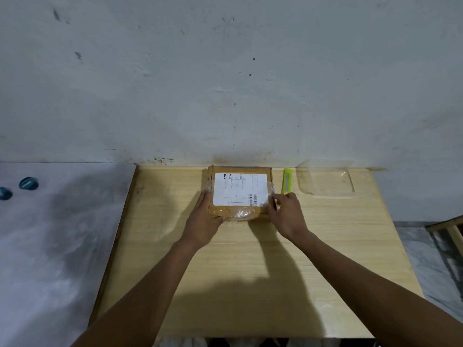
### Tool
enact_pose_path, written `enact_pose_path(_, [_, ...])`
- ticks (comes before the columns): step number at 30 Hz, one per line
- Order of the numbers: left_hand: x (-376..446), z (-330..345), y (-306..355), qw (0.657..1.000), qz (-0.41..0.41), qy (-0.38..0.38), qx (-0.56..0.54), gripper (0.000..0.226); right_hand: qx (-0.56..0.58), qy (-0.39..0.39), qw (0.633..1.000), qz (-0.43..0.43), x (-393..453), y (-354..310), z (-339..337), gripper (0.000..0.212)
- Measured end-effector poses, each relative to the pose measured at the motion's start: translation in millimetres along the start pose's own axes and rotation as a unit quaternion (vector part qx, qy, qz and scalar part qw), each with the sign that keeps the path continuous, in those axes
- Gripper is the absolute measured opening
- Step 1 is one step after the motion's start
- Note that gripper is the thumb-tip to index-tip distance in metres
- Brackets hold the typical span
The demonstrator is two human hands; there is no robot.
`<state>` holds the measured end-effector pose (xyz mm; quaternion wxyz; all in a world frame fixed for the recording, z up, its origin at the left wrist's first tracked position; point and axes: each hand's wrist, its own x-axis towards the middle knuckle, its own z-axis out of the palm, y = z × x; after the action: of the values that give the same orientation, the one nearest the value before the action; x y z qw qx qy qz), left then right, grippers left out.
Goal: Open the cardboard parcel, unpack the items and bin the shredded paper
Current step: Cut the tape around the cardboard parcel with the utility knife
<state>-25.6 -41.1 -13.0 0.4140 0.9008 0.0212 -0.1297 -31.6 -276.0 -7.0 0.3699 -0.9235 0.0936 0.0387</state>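
The cardboard parcel lies flat on the wooden tabletop, close to the far edge by the wall, and sits between the two hands. The left hand rests against its near left corner, fingers fairly straight along the left side and the thumb across the near edge. The right hand is at the near right corner, fingers curled with the tips pinching at the clear tape on the parcel's right edge. The parcel is sealed, wrapped in shiny tape.

A white shipping label covers most of its top. It carries small printed lines, dark blocks along the top and a barcode near the lower right; the writing is too small to read.

Just right of the parcel lies a yellow-green utility knife, untouched, and beyond it a clear plastic container. Two teal round objects sit on the grey surface to the left.
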Motion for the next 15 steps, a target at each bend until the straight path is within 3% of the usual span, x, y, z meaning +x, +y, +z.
enact_pose_path(2, [0.1,0.5,0.1,1.000,-0.004,0.004,-0.003,0.095,0.016,-0.009,1.000,0.024,-3.5,-4.5,5.0,0.019])
enact_pose_path(4, [-0.4,1.2,1.3,1.000,-0.005,0.006,0.000,0.096,0.053,-0.012,0.996,0.074,-4.4,-6.9,9.4,0.008])
enact_pose_path(7, [-1.6,2.5,3.8,1.000,-0.010,0.004,0.007,0.094,0.066,-0.016,0.990,0.120,-2.9,-14.9,13.5,0.040])
enact_pose_path(10, [-3.1,3.0,4.6,1.000,-0.009,0.008,0.014,0.092,0.113,-0.015,0.980,0.165,-2.3,-31.4,12.1,0.055])
enact_pose_path(13, [-3.5,2.7,4.4,1.000,-0.003,0.007,0.014,0.091,0.211,0.002,0.952,0.223,2.9,-32.7,5.2,0.050])
enact_pose_path(15, [-3.2,2.0,4.7,1.000,-0.001,0.006,0.015,0.090,0.243,-0.018,0.948,0.204,2.2,-29.5,-0.8,0.039])
